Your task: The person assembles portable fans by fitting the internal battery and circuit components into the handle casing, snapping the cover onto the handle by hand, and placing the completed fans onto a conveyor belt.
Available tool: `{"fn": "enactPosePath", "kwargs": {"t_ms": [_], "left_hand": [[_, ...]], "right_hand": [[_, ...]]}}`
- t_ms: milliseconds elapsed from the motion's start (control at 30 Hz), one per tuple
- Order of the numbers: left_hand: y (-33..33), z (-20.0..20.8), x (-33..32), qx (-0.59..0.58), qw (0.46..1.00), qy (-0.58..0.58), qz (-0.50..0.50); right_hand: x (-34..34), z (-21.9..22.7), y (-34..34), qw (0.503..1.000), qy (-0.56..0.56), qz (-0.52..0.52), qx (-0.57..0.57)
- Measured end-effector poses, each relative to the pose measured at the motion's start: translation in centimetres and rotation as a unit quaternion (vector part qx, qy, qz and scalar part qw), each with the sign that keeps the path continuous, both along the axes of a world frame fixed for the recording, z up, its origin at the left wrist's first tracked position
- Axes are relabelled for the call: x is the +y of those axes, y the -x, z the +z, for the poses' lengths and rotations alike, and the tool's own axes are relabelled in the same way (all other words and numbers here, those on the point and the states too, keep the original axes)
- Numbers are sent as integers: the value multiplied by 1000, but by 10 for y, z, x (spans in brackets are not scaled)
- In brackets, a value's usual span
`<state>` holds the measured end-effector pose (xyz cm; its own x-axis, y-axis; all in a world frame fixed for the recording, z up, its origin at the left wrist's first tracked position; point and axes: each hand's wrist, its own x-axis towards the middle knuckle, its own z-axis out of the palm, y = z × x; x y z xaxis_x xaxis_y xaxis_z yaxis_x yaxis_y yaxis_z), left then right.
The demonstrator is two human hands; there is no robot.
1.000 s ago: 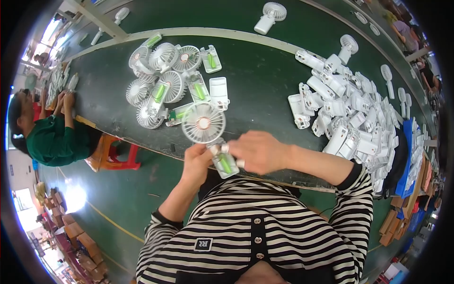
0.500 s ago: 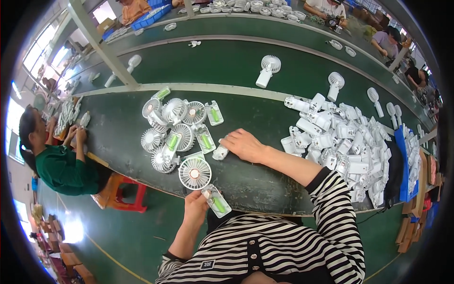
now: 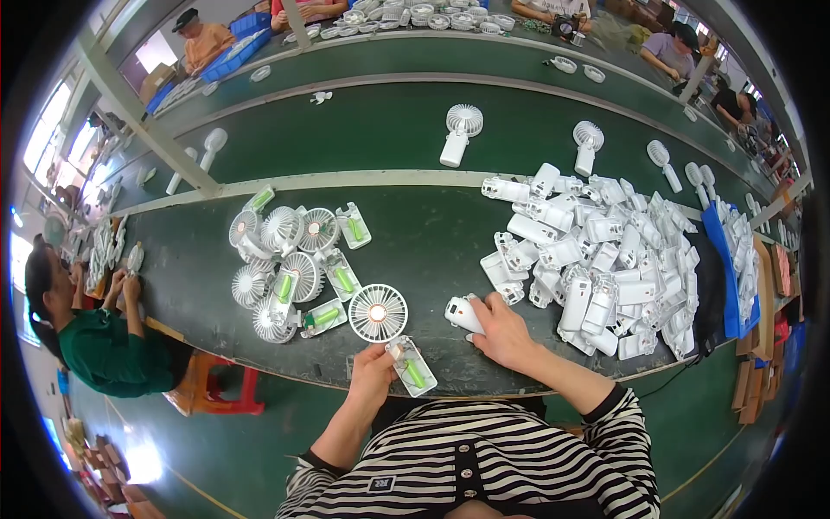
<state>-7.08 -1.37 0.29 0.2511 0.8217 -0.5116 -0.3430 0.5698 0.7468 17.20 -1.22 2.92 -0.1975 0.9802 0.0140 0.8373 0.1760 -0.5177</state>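
Note:
My left hand (image 3: pixel 372 376) grips a white handheld fan (image 3: pixel 378 313) near the table's front edge. Its round grille points away from me, and the handle lies open, showing a green battery (image 3: pixel 415 372) inside. To the right, my right hand (image 3: pixel 503 336) is closed around a white plastic handle cover (image 3: pixel 464 315), apart from the fan. Left of the held fan is a cluster of white fans (image 3: pixel 299 268), several with open handles and green batteries. Beyond my right hand spreads a big heap of white handle covers (image 3: pixel 605 229).
A blue bin (image 3: pixel 724 272) of white parts stands at the far right. Finished-looking fans (image 3: pixel 464 121) lie on the green belt (image 3: pixel 346 138) behind a pale rail (image 3: pixel 346 179). A person in green (image 3: pixel 121 324) works at the left beside a red stool (image 3: pixel 246 389).
My right hand has drawn the handle cover nearer to me and rightward, away from the fan cluster. The held fan has shifted a little right. The whole view has turned slightly.

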Motion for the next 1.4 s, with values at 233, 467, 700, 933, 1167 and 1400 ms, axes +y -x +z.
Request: {"fn": "enactPosePath", "kwargs": {"t_ms": [233, 467, 700, 933, 1167, 1400], "left_hand": [[1, -10, -8, 29, 999, 16, 5], [-26, 1, 14, 6, 999, 40, 12], [-58, 0, 29, -7, 995, 87, -50], [-68, 6, 22, 3, 992, 116, -51], [-68, 11, 26, -38, 990, 131, -36], [-67, 9, 26, -87, 987, 135, -26]], "right_hand": [[-7, -2, -3, 984, -109, 20, -139], [0, 15, -6, 994, -95, -51, -9], [-8, 35, -8, 994, -46, -85, 45], [-26, 45, 4, 996, -22, -56, 67], [-26, 39, 24, 999, -24, -23, 11], [-22, 34, 39, 1000, -19, -2, -4]]}}
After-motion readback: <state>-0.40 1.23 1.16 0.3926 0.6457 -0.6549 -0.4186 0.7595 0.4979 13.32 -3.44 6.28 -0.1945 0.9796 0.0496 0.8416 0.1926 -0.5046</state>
